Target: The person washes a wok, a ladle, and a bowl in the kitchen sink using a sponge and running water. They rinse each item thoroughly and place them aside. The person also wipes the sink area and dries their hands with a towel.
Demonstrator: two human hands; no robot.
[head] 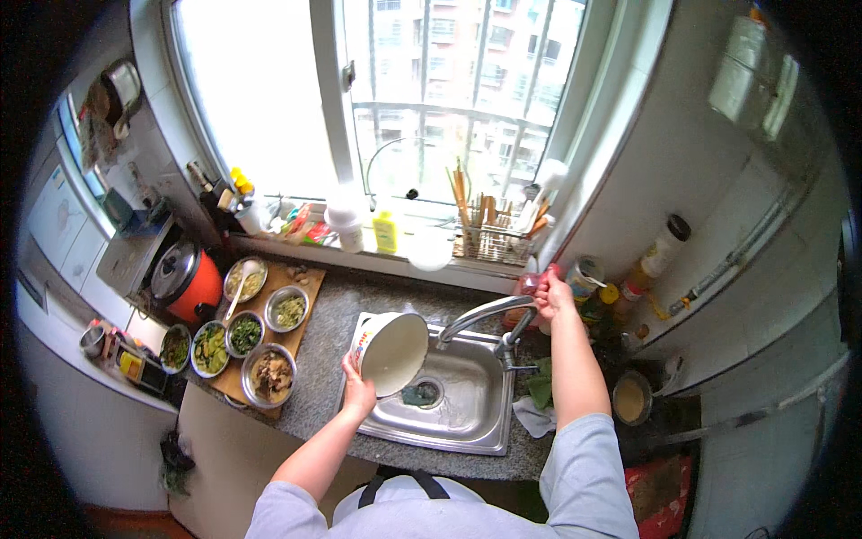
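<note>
My left hand [359, 391] grips a white bowl [397, 357] with coloured printing on its outside. The bowl is tilted on its side over the left part of the stainless steel sink [471, 411], its mouth facing right, and its cream inside looks bare. Beyond the chrome tap [485, 311], my right hand [555, 300] is closed around the top of a reddish plastic bottle [532, 283]. Fingers and tap partly hide that bottle. A dark strainer or cover sits in the sink drain [422, 393].
Left of the sink, a wooden board [303, 279] carries several metal bowls of food. An orange rice cooker [192, 279] stands behind them. A wire cutlery rack [495, 246] and a yellow bottle [385, 232] line the windowsill. Cloths [537, 414] lie right of the sink.
</note>
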